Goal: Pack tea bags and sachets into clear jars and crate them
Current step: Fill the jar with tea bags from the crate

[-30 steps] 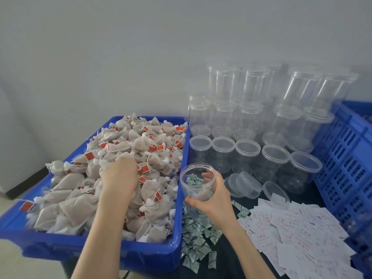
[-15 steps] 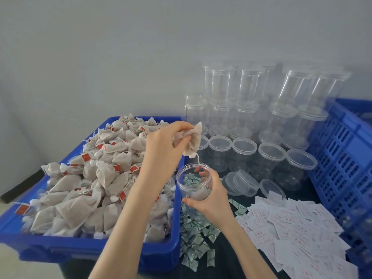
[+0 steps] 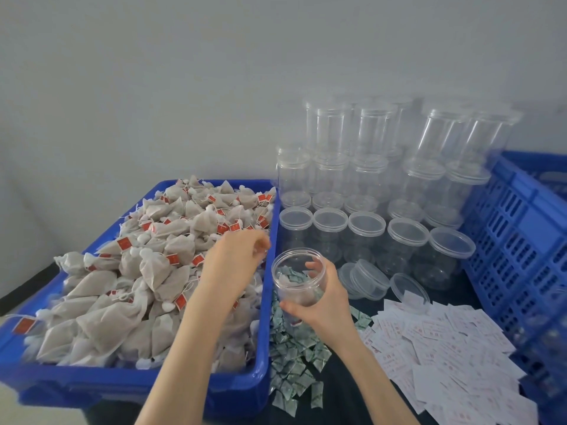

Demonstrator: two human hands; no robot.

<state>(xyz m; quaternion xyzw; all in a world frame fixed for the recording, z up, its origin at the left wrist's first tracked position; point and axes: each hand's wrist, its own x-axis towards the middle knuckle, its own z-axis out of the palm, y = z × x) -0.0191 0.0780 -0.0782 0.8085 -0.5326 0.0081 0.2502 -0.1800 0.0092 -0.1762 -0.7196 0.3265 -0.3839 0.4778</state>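
A dark table top (image 3: 343, 391) is set against a plain pale grey wall (image 3: 184, 72). On the left of it a blue tub (image 3: 242, 391) is heaped with beige mesh tea bags (image 3: 171, 250) bearing red tags. On the right a blue slatted crate (image 3: 518, 228) is seen, its contents not clear. Between them, lidded clear jars (image 3: 368, 228) are stacked in tiers against the wall, and a few loose lids (image 3: 369, 279) lie in front of them. Green-and-white sachets (image 3: 294, 363) are strewn beside the tub, and white paper slips (image 3: 454, 348) are spread near the crate.

An open clear jar (image 3: 296, 280) is held upright just beside the tub's right wall. It is grasped around its side by the right hand (image 3: 322, 302), thumb in front and fingers behind. A tea bag is seen low inside it, though blurred through the plastic. The left hand (image 3: 236, 259) is poised over the tub's right edge with fingers loosely curled; nothing is seen held in it.
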